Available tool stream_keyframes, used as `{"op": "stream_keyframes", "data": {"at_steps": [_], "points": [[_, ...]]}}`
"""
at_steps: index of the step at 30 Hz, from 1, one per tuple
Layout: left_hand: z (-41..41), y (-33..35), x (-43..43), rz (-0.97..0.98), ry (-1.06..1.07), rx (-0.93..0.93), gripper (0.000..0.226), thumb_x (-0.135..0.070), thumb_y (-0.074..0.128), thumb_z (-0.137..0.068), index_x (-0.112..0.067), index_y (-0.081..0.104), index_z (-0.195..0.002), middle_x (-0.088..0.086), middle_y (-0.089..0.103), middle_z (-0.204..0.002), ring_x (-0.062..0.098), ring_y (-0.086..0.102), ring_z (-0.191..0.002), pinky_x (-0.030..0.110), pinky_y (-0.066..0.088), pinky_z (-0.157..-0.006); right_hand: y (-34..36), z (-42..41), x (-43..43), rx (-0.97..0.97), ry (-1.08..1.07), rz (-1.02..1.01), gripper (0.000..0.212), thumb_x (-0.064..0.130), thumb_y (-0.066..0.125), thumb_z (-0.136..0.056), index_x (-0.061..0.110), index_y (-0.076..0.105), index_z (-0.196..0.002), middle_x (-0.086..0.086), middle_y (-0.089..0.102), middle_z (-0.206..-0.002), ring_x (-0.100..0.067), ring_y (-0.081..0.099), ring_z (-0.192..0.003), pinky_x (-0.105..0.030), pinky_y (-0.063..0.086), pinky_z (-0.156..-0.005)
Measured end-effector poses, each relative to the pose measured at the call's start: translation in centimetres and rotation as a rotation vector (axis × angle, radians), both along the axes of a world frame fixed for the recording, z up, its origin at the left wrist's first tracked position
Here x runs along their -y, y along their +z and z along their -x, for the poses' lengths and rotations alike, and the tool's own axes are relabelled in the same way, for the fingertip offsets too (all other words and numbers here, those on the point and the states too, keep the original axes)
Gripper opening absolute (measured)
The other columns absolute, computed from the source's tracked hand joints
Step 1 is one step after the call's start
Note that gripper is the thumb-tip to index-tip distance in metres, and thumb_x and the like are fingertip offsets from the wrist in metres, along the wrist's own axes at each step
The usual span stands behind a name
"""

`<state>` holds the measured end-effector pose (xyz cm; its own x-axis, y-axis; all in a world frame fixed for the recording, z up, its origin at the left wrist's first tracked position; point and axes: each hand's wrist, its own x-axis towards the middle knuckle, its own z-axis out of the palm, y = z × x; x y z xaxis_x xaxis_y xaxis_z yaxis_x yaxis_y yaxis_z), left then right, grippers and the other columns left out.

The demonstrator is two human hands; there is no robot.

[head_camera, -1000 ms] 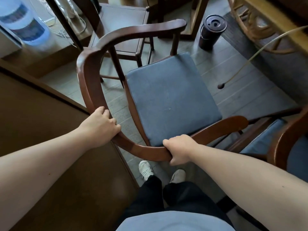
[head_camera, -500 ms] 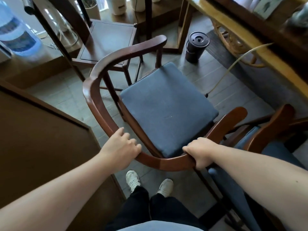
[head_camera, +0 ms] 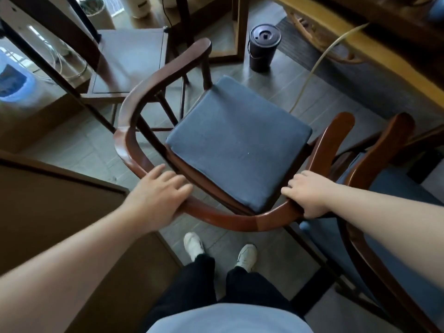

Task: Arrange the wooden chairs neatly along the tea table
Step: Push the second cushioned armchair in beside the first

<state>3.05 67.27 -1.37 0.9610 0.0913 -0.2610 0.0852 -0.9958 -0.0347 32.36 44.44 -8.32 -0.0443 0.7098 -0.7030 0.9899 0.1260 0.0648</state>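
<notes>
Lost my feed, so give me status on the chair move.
Left hand flat on chair rail, fingers loose. Right hand wrapped on rail. Second chair touching on right; black bin ahead.

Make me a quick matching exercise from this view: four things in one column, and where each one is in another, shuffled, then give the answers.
1. left hand
2. right hand
3. black cup
4. second cushioned chair

A. on the floor beyond the seat
B. fingers spread, resting on the curved rail
C. close beside the held chair, on its right
D. wrapped around the curved rail

Pairs: 1-B, 2-D, 3-A, 4-C
</notes>
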Motion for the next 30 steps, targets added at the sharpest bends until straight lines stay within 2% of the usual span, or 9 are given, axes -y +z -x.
{"op": "stream_keyframes", "data": {"at_steps": [2,4,8,10,13,16,17,25,30], "points": [[1.0,0.5,-2.2,0.016,-0.016,0.025,0.051,-0.043,0.075,-0.072,-0.019,0.062,-0.115,0.007,0.066,-0.116,0.031,0.06,-0.11,0.051,0.038,-0.104,0.5,1.7,0.4,-0.051,-0.11,-0.015,0.069,0.054,0.063,-0.065,0.026,0.044,-0.126,-0.004,0.056,-0.119,-0.027,0.051,-0.115,-0.044,0.038,-0.099],[1.9,0.6,-4.5,0.009,-0.003,0.016,0.059,-0.045,0.078,-0.068,-0.019,0.061,-0.119,0.008,0.064,-0.12,0.032,0.057,-0.114,0.052,0.037,-0.104,1.2,4.5,0.5,-0.184,-0.213,-0.131,0.077,0.062,0.059,-0.065,0.028,0.042,-0.132,-0.002,0.055,-0.124,-0.025,0.049,-0.119,-0.044,0.039,-0.1],[1.5,0.4,-8.8,0.004,0.092,-0.017,0.063,-0.05,0.082,-0.06,-0.022,0.065,-0.113,0.005,0.069,-0.113,0.034,0.06,-0.11,0.058,0.036,-0.101,1.8,10.7,-2.2,-0.364,-0.388,-0.264,0.073,0.059,0.057,-0.065,0.028,0.047,-0.13,0.0,0.061,-0.112,-0.022,0.058,-0.104,-0.04,0.044,-0.093],[1.5,0.0,-10.1,-0.004,0.028,-0.002,0.046,-0.059,0.065,-0.07,-0.023,0.07,-0.098,0.0,0.072,-0.098,0.031,0.065,-0.101,0.053,0.039,-0.098,1.4,12.4,-3.6,-0.393,-0.494,-0.178,0.062,0.05,0.06,-0.065,0.03,0.05,-0.123,0.001,0.065,-0.101,-0.024,0.063,-0.094,-0.038,0.048,-0.085],[1.4,-0.4,-11.4,0.059,-0.063,-0.007,0.06,-0.068,0.033,-0.081,-0.021,0.069,-0.087,-0.003,0.072,-0.087,0.029,0.066,-0.09,0.045,0.047,-0.088,0.6,12.9,-4.0,-0.403,-0.571,-0.088,0.036,0.045,0.061,-0.069,0.03,0.052,-0.099,0.003,0.066,-0.087,-0.025,0.066,-0.084,-0.033,0.042,-0.067],[0.7,-0.6,-12.4,0.099,-0.195,0.01,0.073,-0.069,0.011,-0.09,-0.022,0.066,-0.081,-0.005,0.07,-0.08,0.028,0.066,-0.081,0.04,0.053,-0.075,0.4,13.2,-3.9,-0.381,-0.584,-0.13,0.032,0.05,0.06,-0.07,0.031,0.045,-0.091,0.004,0.067,-0.088,-0.025,0.065,-0.084,-0.034,0.037,-0.066],[0.4,-0.6,-12.9,0.104,-0.215,0.013,0.072,-0.069,0.011,-0.09,-0.022,0.065,-0.08,-0.005,0.069,-0.079,0.028,0.066,-0.08,0.039,0.054,-0.074,0.4,13.4,-4.2,-0.382,-0.598,-0.145,0.032,0.05,0.06,-0.07,0.031,0.046,-0.091,0.004,0.067,-0.089,-0.025,0.065,-0.085,-0.034,0.036,-0.066],[-3.1,-1.1,-19.9,0.053,-0.172,0.025,0.042,-0.064,0.056,-0.071,-0.025,0.065,-0.083,-0.007,0.071,-0.083,0.025,0.067,-0.09,0.042,0.049,-0.083,0.3,13.6,-10.0,-0.362,-0.729,-0.222,0.031,0.044,0.056,-0.071,0.027,0.053,-0.096,0.002,0.068,-0.092,-0.027,0.064,-0.092,-0.036,0.038,-0.071],[-6.6,-0.1,-22.2,-0.011,-0.224,0.017,0.041,-0.065,0.064,-0.067,-0.027,0.064,-0.083,-0.008,0.07,-0.082,0.023,0.067,-0.087,0.038,0.047,-0.081,0.7,11.8,-12.3,-0.371,-0.789,-0.23,0.026,0.046,0.06,-0.072,0.028,0.05,-0.087,0.004,0.068,-0.09,-0.025,0.064,-0.094,-0.036,0.041,-0.073]]}}
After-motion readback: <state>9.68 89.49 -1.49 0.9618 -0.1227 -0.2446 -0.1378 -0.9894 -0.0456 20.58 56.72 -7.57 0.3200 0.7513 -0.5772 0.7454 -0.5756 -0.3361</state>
